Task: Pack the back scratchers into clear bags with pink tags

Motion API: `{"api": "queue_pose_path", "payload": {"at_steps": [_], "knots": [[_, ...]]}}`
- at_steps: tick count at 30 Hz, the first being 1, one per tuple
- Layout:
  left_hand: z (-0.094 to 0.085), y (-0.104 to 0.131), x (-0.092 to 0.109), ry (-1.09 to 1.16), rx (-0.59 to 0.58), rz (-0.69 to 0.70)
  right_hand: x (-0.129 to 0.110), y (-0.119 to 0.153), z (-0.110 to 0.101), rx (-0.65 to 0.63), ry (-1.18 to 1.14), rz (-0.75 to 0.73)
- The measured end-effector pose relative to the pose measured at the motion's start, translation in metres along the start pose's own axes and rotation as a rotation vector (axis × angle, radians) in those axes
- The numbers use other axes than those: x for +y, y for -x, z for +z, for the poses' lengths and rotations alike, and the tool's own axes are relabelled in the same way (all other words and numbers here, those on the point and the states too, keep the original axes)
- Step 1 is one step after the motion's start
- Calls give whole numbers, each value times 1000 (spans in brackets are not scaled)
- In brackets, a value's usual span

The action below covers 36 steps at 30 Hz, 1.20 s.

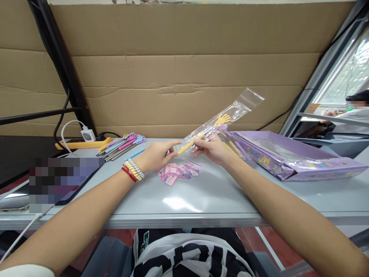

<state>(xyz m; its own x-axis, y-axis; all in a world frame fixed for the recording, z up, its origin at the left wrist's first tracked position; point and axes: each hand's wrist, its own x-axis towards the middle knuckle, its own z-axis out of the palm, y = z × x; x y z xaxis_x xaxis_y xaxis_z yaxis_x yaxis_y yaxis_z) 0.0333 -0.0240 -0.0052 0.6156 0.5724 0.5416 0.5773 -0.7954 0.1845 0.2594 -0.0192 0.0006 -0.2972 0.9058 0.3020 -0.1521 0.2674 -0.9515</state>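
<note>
And here's the smooth grey table [178, 200], purple glossy open box [271, 154] at right | right hand [215, 149], fingers curled, pinching a yellow hand-shaped stick [188, 146] inside a crinkly clear plastic sleeve [248, 100] | left hand [155, 154], half-closed, pinching its lower end | small pink printed cards [173, 174] just below

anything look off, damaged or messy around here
Mildly, yes. The small pink printed cards lie in a loose, uneven overlap on the grey table, and the brown cardboard panel behind has wrinkled creases in its lower half. Nothing looks spilled, and the clear plastic bag being held shows no obvious tear.
</note>
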Motion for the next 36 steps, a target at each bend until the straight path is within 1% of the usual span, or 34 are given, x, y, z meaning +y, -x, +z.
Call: {"api": "queue_pose_path", "payload": {"at_steps": [5, 13, 18, 21, 26, 28, 30, 33, 36], "knots": [[-1, 0, 3, -30, 5, -10, 0, 1, 0, -10, 8, 2], [2, -1, 4, -81, 34, -22, 5, 3, 9, -9, 34, 19], [4, -1, 4, -123, 68, 0, 9, 2, 11, -76, 69, 39], [7, -2, 4, -120, 59, 34, 13, 2, 12, -110, 83, 49], [10, -2, 4, -124, 59, 46, 15, 3, 13, -177, 114, 44], [10, -2, 3, -150, 87, 92, 14, 4, 14, -194, 114, 59], [10, -2, 1, -198, 109, 181, 12, 4, 15, -216, 100, 91], [10, -2, 0, -286, 98, 318, 10, 5, 14, -256, 67, 138], [9, -2, 2, -315, 75, 374, 9, 5, 13, -275, 58, 161]]}}
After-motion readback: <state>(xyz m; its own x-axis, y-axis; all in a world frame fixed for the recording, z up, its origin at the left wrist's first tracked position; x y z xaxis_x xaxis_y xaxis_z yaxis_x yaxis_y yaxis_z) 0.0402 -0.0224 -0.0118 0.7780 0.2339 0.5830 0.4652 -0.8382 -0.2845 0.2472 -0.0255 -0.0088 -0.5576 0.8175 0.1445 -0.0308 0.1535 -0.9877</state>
